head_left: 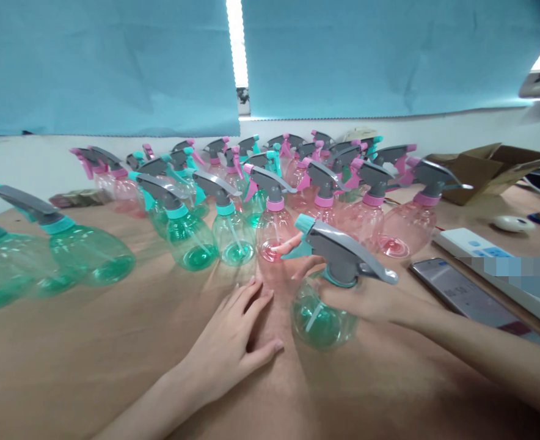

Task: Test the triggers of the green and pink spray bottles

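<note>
In the head view my right hand (366,299) is wrapped round the neck of a green spray bottle (322,321) with a grey and turquoise trigger head. The thumb crosses the near side, while the other fingers show beyond the bottle. It stands nearly upright at the table's middle. To its left, my left hand (233,324) rests on the wooden table (137,354), palm down and fingers spread, holding nothing. Just beyond the hands are a pink spray bottle (274,223) and a small green spray bottle (233,238).
Several more pink and green spray bottles crowd the back, and green ones (87,250) stand at left. Along the right lie a phone (453,287), a white box (476,244) and a white mouse (512,223). An open cardboard box (485,174) sits behind them.
</note>
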### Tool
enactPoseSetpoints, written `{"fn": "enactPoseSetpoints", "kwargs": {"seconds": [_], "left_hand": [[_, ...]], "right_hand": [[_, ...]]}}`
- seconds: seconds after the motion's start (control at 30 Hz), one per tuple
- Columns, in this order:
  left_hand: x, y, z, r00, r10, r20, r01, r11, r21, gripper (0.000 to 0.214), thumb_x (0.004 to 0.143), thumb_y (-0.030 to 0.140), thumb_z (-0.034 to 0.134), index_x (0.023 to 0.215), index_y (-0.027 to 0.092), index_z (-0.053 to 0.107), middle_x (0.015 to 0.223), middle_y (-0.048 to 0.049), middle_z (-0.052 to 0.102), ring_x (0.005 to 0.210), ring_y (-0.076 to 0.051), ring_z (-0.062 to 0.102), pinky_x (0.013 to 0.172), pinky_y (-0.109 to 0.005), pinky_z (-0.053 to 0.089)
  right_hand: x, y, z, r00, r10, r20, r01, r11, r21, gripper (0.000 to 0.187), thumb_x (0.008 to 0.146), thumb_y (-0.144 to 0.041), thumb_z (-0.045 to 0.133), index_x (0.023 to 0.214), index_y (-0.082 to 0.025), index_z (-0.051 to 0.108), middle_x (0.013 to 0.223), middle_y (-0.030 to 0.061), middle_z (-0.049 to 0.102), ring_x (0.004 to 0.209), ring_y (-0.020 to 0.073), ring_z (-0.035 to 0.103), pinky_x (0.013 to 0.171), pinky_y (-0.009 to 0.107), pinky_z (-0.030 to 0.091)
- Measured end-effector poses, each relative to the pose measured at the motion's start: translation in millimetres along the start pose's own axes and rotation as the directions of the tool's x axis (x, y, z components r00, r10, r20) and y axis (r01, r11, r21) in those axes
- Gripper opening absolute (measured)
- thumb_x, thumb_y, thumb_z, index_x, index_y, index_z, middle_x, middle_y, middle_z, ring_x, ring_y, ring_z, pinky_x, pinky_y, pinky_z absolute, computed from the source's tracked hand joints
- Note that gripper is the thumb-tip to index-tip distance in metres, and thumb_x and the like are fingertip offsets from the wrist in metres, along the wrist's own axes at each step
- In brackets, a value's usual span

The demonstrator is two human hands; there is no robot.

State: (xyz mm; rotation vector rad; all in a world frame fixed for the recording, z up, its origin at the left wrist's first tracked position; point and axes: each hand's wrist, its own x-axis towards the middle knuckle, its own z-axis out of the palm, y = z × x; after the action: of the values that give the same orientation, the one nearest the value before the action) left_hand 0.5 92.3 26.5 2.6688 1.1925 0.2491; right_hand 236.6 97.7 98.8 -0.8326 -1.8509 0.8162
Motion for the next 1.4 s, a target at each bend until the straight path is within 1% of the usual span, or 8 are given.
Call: {"fn": "enactPoseSetpoints", "kwargs": {"seconds": [0.17,0.37,0.53,0.63,0.73,0.93,1.2,1.4], "left_hand": [[0,1,-1.2,1.0,0.005,-0.02,-0.005,1.0,-0.022,0.065,0.092,0.055,0.051,0.143,0.016,0.04,0.153,-0.0168,0.031,0.138,-0.038,0.031,0.106,-0.058,0.034],[-1,1,-2.7,1.0,0.005,-0.025,-0.006,1.0,-0.022,0.063,0.091,0.054,0.053,0.142,0.019,0.041,0.152,-0.0158,0.032,0.138,-0.037,0.03,0.107,-0.057,0.033],[-1,2,-3.1,1.0,0.003,-0.029,-0.004,1.0,-0.029,0.062,0.091,0.053,0.054,0.141,0.018,0.042,0.152,-0.0157,0.032,0.138,-0.037,0.031,0.107,-0.056,0.034],[-1,2,-3.0,0.999,0.005,-0.032,-0.006,1.0,-0.029,0.063,0.091,0.052,0.054,0.141,0.017,0.042,0.152,-0.0154,0.032,0.138,-0.036,0.031,0.108,-0.055,0.034],[-1,2,-2.7,1.0,0.007,-0.026,-0.008,1.0,-0.016,0.064,0.091,0.053,0.054,0.142,0.017,0.04,0.153,-0.0154,0.031,0.139,-0.035,0.03,0.108,-0.054,0.033],[-1,2,-2.7,1.0,0.014,-0.025,-0.014,1.0,-0.004,0.064,0.092,0.055,0.051,0.143,0.018,0.039,0.153,-0.0158,0.03,0.139,-0.035,0.03,0.108,-0.054,0.034],[-1,1,-2.1,0.999,0.017,-0.04,-0.017,1.0,-0.02,0.062,0.092,0.054,0.052,0.142,0.019,0.041,0.153,-0.0149,0.032,0.138,-0.035,0.031,0.108,-0.054,0.033],[-1,1,-2.2,0.999,0.018,-0.049,-0.02,0.999,-0.029,0.063,0.091,0.054,0.054,0.142,0.02,0.04,0.152,-0.0144,0.033,0.138,-0.036,0.032,0.108,-0.054,0.034]], "right_hand": [[6,-17,-1,0.998,0.064,-0.005,-0.064,0.997,-0.051,0.035,0.057,-0.006,0.046,0.083,-0.026,0.058,0.094,-0.0019,0.069,0.075,0.0149,0.068,0.067,0.027,0.058],[4,-23,-3,0.995,0.078,-0.055,-0.081,0.996,-0.044,0.024,0.058,-0.007,0.049,0.071,-0.027,0.051,0.066,-0.0042,0.058,0.064,0.0142,0.064,0.06,0.026,0.058],[3,-20,-3,0.997,0.073,-0.023,-0.074,0.995,-0.062,0.028,0.061,-0.006,0.049,0.078,-0.027,0.06,0.087,-0.0021,0.07,0.075,0.0152,0.069,0.067,0.027,0.058],[4,-16,-2,0.998,0.064,0.015,-0.063,0.996,-0.062,0.036,0.066,-0.008,0.05,0.092,-0.026,0.065,0.106,0.0006,0.071,0.087,0.0179,0.07,0.079,0.032,0.058],[3,-9,0,0.999,0.039,-0.015,-0.04,0.998,-0.056,0.041,0.07,-0.012,0.051,0.105,-0.026,0.065,0.109,0.0021,0.071,0.086,0.0189,0.071,0.079,0.034,0.059],[0,2,2,0.999,0.001,-0.042,-0.004,0.996,-0.091,0.027,0.07,-0.011,0.053,0.087,-0.023,0.069,0.102,0.0027,0.073,0.08,0.0178,0.071,0.074,0.031,0.059],[-3,9,2,0.998,0.042,-0.041,-0.047,0.992,-0.12,0.038,0.07,-0.012,0.052,0.103,-0.027,0.062,0.092,-0.0001,0.071,0.075,0.0178,0.068,0.069,0.031,0.058],[-3,8,2,0.998,0.047,-0.052,-0.055,0.987,-0.151,0.012,0.073,-0.016,0.054,0.079,-0.026,0.057,0.079,-0.0013,0.067,0.073,0.0177,0.066,0.07,0.031,0.057]]}}
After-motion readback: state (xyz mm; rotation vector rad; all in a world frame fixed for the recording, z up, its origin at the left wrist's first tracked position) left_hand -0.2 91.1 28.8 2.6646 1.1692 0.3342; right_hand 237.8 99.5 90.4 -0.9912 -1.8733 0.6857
